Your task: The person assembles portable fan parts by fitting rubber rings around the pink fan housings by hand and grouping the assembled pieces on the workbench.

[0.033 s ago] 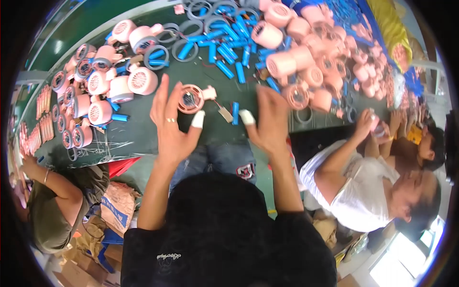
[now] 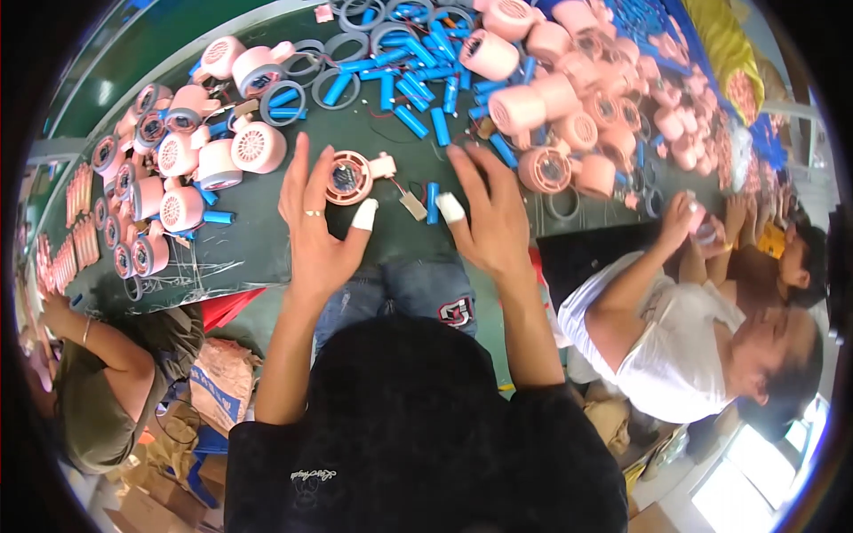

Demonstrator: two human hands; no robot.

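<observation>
On the green tabletop in front of me lies a pink round fan housing [image 2: 348, 178] with a short handle stub, its open side up and a dark part inside. My left hand [image 2: 322, 226] is at its left edge, thumb and fingers apart; whether the fingers touch it I cannot tell. A small beige block [image 2: 412, 207] hangs from wires running to the housing. Beside it a blue cylindrical battery [image 2: 433, 203] lies near the thumb of my right hand [image 2: 491, 213], whose fingers are spread with nothing in them. Both thumbs wear white coverings.
Pink fan housings [image 2: 259, 147] crowd the left; a larger heap of pink housings [image 2: 517, 109] fills the right. Blue batteries [image 2: 410, 123] and grey rings [image 2: 336, 90] lie at the back. One co-worker [image 2: 657, 338] sits at right, another [image 2: 102, 382] at left.
My right hand has moved left, nearer the blue battery, and its fingers are less blurred. The left hand stays beside the fan housing. The whole view has shifted slightly.
</observation>
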